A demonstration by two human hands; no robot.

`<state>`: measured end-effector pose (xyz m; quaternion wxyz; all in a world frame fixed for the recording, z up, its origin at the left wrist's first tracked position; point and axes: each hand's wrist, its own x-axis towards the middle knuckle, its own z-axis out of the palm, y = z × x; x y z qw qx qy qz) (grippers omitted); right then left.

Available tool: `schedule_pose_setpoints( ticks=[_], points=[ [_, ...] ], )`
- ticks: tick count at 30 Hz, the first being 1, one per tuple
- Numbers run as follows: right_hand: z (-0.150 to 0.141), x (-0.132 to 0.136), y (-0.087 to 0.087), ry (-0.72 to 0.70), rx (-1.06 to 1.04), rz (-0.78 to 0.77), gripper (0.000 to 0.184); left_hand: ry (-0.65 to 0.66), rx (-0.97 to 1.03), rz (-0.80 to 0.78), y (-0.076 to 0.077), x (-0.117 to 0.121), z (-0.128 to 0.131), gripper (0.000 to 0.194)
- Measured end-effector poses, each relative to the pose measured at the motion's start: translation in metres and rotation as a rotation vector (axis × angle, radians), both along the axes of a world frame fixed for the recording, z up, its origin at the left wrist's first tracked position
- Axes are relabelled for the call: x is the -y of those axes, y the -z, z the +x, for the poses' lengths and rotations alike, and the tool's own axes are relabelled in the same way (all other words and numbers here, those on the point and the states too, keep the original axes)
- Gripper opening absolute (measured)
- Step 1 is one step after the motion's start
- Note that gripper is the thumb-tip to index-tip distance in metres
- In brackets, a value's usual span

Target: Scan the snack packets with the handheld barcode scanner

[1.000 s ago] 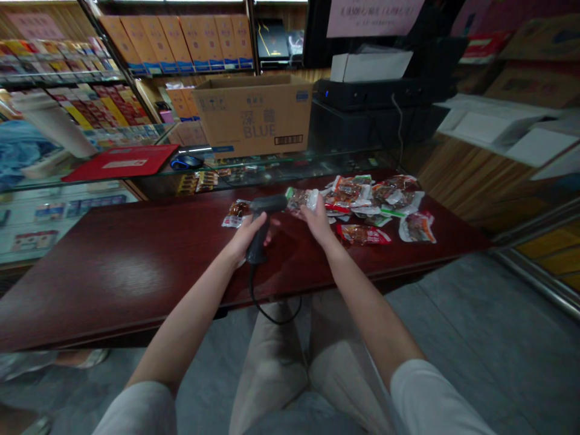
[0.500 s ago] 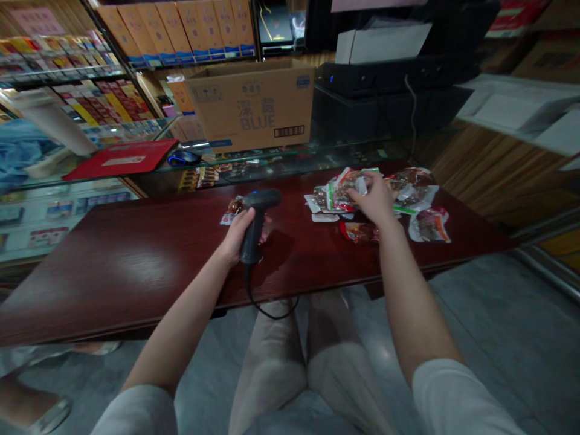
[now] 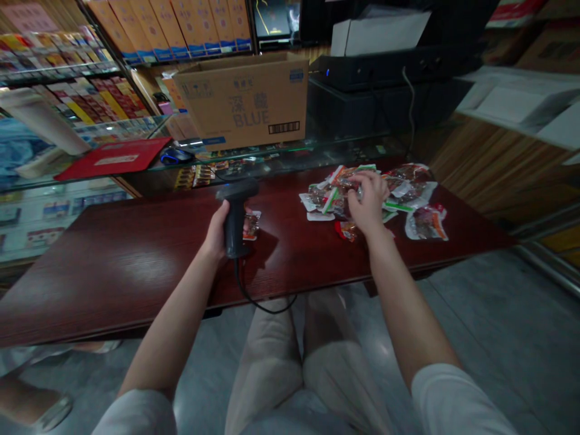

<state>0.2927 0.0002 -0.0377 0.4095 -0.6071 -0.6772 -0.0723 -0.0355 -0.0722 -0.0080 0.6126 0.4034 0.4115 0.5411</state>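
My left hand point(image 3: 216, 232) is wrapped around the handle of a black barcode scanner point(image 3: 235, 214), held upright above the dark red table. Right behind its fingers shows a small snack packet point(image 3: 252, 225); I cannot tell whether they touch it. My right hand point(image 3: 369, 202) reaches into a pile of clear vacuum-sealed snack packets point(image 3: 324, 196), thumb and fingers bent around one, partly hidden under the hand. A red-edged packet point(image 3: 347, 231) lies below that hand. More packets point(image 3: 410, 184) are heaped to its right, and a single one point(image 3: 426, 223) lies nearer the right end.
Behind the table point(image 3: 136, 254), a glass counter carries an open cardboard box point(image 3: 247, 106), a mouse point(image 3: 176, 156), a red folder point(image 3: 118, 158) and black equipment point(image 3: 362, 72). The scanner's cable point(image 3: 258, 305) loops past the front edge. Another person's foot point(image 3: 54, 414) is at lower left.
The scanner and my left hand have moved slightly left. A packet now shows to the right of the scanner instead of to its left. Packets under my right hand have shifted a little.
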Motion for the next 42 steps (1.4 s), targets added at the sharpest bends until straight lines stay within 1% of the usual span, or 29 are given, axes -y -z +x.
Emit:
schedule_pose_setpoints(
  ticks=[1,3,6,7,8,11,13,16,19,21,23,25,27,29,32,33,35,37,40,42],
  points=[
    [-0.009,0.003,-0.003,-0.034,0.006,0.006,0.033,0.003,-0.006,0.007,0.000,0.000,-0.001,0.058],
    [-0.034,0.010,-0.009,-0.159,0.031,-0.034,0.031,0.011,-0.020,0.016,-0.001,-0.001,-0.005,0.059],
    [-0.086,0.015,-0.012,-0.450,0.064,-0.210,0.028,0.011,-0.041,0.012,-0.002,-0.003,-0.012,0.061],
    [-0.105,0.015,-0.012,-0.534,0.070,-0.286,0.029,0.007,-0.047,0.007,-0.003,-0.004,-0.014,0.061],
    [-0.123,0.013,-0.010,-0.583,0.077,-0.359,0.032,0.003,-0.053,0.005,-0.003,-0.006,-0.015,0.061],
    [-0.165,0.003,-0.004,-0.614,0.123,-0.505,0.047,0.009,-0.062,0.009,-0.003,-0.009,-0.016,0.060],
    [-0.181,-0.007,-0.001,-0.583,0.154,-0.579,0.054,0.017,-0.064,0.018,-0.001,-0.010,-0.016,0.059],
    [-0.190,-0.019,0.003,-0.557,0.166,-0.649,0.048,0.024,-0.074,0.027,0.003,-0.011,-0.016,0.057],
    [-0.187,-0.026,0.004,-0.549,0.142,-0.669,0.039,0.043,-0.087,0.024,0.007,-0.012,-0.019,0.059],
    [-0.182,-0.028,0.004,-0.527,0.104,-0.673,0.037,0.066,-0.086,0.035,0.009,-0.014,-0.022,0.060],
    [-0.174,-0.028,0.001,-0.506,0.024,-0.667,0.036,0.095,-0.093,0.037,0.009,-0.016,-0.025,0.060],
    [-0.162,-0.029,-0.004,-0.478,-0.069,-0.645,0.037,0.092,-0.098,0.037,0.008,-0.016,-0.026,0.059],
    [-0.144,-0.031,-0.010,-0.455,-0.139,-0.593,0.038,0.059,-0.087,0.060,0.007,-0.016,-0.025,0.056],
    [-0.120,-0.034,-0.017,-0.446,-0.192,-0.517,0.038,0.027,-0.066,0.089,0.005,-0.015,-0.023,0.053],
    [-0.078,-0.037,-0.022,-0.479,-0.312,-0.387,0.040,0.061,-0.073,0.076,0.004,-0.014,-0.018,0.054],
    [-0.065,-0.037,-0.021,-0.510,-0.370,-0.367,0.040,0.082,-0.080,0.065,0.004,-0.013,-0.016,0.056],
    [-0.043,-0.035,-0.017,-0.576,-0.522,-0.377,0.041,0.109,-0.085,0.054,0.004,-0.012,-0.013,0.056],
    [-0.030,-0.031,-0.010,-0.624,-0.682,-0.409,0.042,0.093,-0.074,0.064,0.005,-0.010,-0.009,0.054],
    [-0.022,-0.024,0.000,-0.625,-0.861,-0.401,0.045,0.076,-0.073,0.068,0.004,-0.006,-0.003,0.051],
    [-0.022,-0.020,0.004,-0.599,-0.915,-0.379,0.047,0.095,-0.097,0.048,0.004,-0.003,0.001,0.051]
  ],
)
